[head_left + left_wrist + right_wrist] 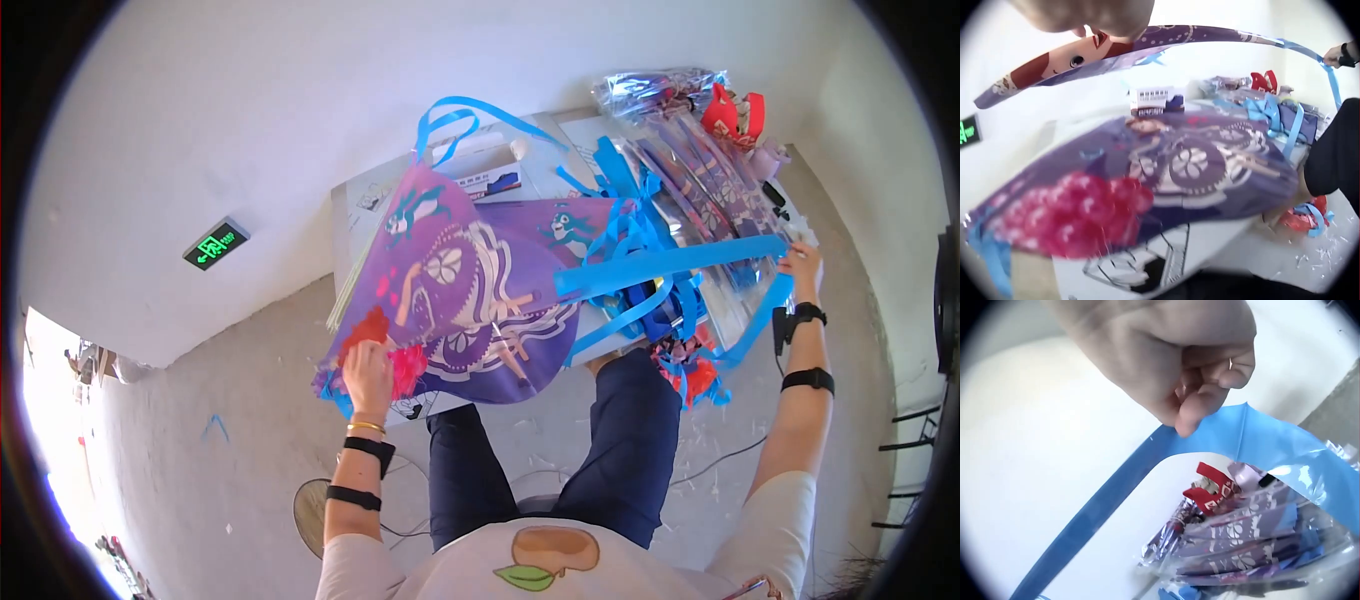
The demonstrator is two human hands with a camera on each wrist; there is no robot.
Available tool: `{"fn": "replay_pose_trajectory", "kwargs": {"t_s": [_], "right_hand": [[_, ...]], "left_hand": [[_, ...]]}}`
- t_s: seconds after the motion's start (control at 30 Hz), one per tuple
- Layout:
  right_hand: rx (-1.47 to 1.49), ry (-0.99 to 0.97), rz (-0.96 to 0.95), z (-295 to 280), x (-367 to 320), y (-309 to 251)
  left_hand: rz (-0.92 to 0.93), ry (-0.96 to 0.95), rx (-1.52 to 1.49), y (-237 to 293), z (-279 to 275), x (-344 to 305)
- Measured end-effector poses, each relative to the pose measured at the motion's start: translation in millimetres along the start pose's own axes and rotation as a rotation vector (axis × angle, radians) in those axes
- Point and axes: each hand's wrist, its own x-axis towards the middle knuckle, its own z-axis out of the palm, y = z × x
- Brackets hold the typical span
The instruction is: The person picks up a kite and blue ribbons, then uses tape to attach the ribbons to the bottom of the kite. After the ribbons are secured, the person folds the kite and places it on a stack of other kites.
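The person holds a purple kite (470,290) spread out above the near edge of the white bench (352,215), its printed face turned up toward the head camera and its wide end reaching over the person's dark trousers. The left grip (368,372) is curled round the kite's lower left corner, where a red-and-pink patch is printed; in the left wrist view the fingers (1085,12) close over the kite's edge (1166,162) at the top of the picture. The right grip (803,265) is raised at the far right, well apart from the left, and pinches the end of a broad blue ribbon (670,262) that runs taut from the kite across to it. The right wrist view shows the thumb and bent fingers (1172,356) pressed onto the ribbon's edge (1260,437). More blue ribbons hang in loops from the kite's middle. On the bench behind lie a pile of wrapped kites (690,170), a red reel (733,112) on top of them, and a white box (485,165). A green exit sign (215,243) shows on the wall.
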Motion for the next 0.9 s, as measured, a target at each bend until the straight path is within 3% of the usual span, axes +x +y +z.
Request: {"fn": "replay_pose_trajectory", "kwargs": {"t_s": [0.03, 0.17, 0.47, 0.7, 0.9], "right_hand": [[0.188, -0.069, 0.072, 10, 1, 23], [0.143, -0.241, 0.257, 41, 3, 77], [0.621, -0.285, 0.479, 56, -15, 33], [0.733, -0.28, 0.462, 62, 1, 43], [0.871, -0.255, 0.558, 63, 6, 35]], "left_hand": [[-0.023, -0.06, -0.036, 1, 18, -16], [-0.065, -0.236, -0.054, 6, 63, -68], [-0.064, -0.365, -0.154, 11, 73, -104], [-0.075, -0.48, -0.129, 34, 63, -122], [-0.109, -0.507, -0.116, 39, 67, -127]]}}
